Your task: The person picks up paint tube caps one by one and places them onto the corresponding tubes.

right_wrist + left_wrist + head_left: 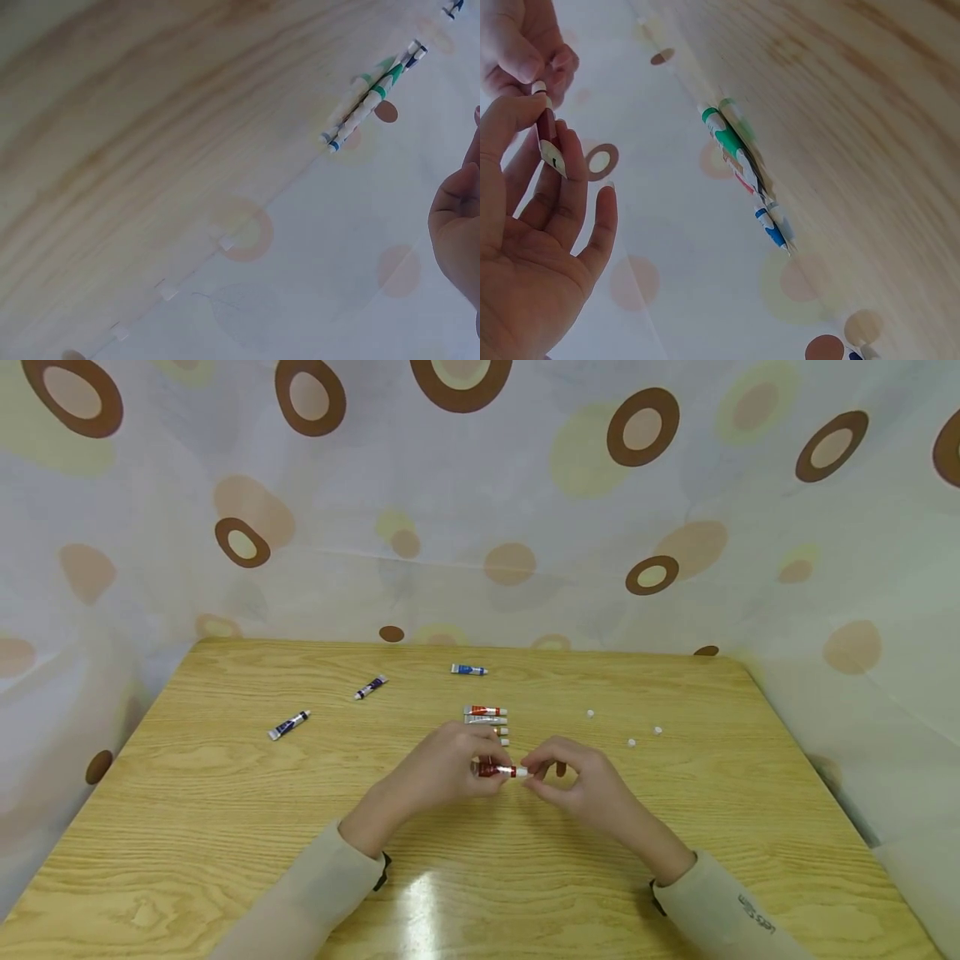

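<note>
Over the middle of the table, my left hand [450,764] pinches a small dark red paint tube [495,770] between thumb and fingers. Its white cap [522,772] points right, and my right hand [581,777] has thumb and fingertip on that end. The left wrist view shows the same tube [547,135] from its flat end, with the left hand's other fingers spread below it. Just beyond the left hand lie several tubes side by side, an orange-red tube [486,711] and a silver-white tube [486,721] among them; the hand partly covers the nearer ones.
A blue tube [469,670] lies at the back of the table [225,793]. Farther left are a purple tube [371,687] and a dark blue-violet tube [289,725]. Loose white caps lie at right: one cap [590,714], another cap [632,743] and a third cap [657,730].
</note>
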Demonstrator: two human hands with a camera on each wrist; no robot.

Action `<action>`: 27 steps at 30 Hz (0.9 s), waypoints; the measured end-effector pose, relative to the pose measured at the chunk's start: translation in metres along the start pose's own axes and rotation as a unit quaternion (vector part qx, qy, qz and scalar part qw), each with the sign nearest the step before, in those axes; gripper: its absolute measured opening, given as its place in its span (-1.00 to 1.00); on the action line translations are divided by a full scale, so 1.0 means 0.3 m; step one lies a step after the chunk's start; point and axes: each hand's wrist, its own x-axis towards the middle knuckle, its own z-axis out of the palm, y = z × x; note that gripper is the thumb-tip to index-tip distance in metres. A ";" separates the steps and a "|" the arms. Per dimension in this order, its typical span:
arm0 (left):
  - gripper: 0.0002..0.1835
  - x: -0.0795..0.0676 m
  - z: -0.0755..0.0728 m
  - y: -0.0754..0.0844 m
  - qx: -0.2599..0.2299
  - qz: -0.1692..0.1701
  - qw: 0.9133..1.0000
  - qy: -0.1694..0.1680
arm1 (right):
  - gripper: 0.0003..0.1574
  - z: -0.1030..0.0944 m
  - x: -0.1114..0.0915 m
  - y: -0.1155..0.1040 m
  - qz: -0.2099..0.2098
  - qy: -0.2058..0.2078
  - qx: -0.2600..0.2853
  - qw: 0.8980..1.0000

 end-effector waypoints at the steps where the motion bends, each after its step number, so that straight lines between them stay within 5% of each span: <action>1: -0.92 0.001 0.001 0.000 -0.001 0.001 1.000 0.000 | -0.78 0.000 0.001 0.000 -0.003 0.002 0.000 1.000; 14: -0.94 0.004 0.001 0.004 0.000 0.000 1.000 -0.002 | -0.91 -0.005 -0.001 -0.008 0.009 -0.003 -0.004 1.000; 27: -0.95 -0.001 -0.012 -0.003 -0.014 -0.015 1.000 -0.018 | -0.69 0.003 -0.006 0.001 -0.074 0.037 -0.043 0.996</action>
